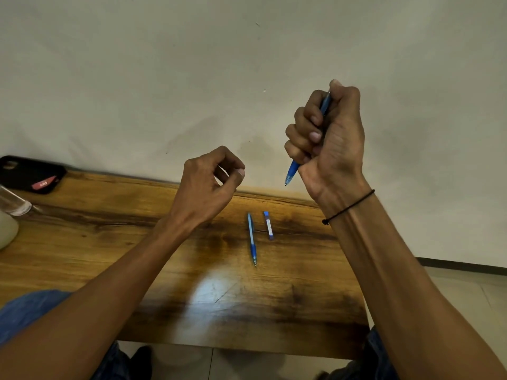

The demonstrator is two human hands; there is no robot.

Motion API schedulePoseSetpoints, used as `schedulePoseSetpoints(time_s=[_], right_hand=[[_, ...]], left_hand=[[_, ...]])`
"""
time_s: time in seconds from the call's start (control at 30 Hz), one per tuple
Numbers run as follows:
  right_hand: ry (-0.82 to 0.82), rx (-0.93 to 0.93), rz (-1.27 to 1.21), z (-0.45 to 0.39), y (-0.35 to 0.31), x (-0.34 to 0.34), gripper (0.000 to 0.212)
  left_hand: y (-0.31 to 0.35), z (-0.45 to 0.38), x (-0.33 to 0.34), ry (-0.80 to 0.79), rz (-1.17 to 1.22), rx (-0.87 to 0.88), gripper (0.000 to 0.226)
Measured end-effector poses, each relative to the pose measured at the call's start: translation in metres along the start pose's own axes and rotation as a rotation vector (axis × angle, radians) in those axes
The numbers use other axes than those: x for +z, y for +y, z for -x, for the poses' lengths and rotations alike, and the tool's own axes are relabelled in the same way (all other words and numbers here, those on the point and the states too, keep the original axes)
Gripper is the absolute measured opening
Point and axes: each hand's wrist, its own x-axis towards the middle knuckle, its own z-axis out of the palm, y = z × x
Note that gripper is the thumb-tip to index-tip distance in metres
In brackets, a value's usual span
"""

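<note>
Over the brown wooden desk [109, 256], our right hand [329, 144] gripped a blue plastic pencil [292, 170], tip slanting toward our left hand [205, 187], curled, contents unclear.

Pen [292, 171] midsection inside right hand [329, 138]

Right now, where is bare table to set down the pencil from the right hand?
For the held pencil, the widest bare table runs between glass and lying pencil; the near edge below that pencil's tip is bare. Crowded: far left corner, phone and glass; lead case close beside the lying pencil.
</note>
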Motion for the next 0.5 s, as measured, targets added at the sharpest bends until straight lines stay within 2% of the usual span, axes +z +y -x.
schedulePoseSetpoints(time_s=[0.5], right_hand=[[-0.022,-0.009,-0.006,0.0005,0.001,-0.0004,0.052]], left_hand=[[0.0,-0.0002,-0.0001,-0.001,-0.003,-0.002,0.004]])
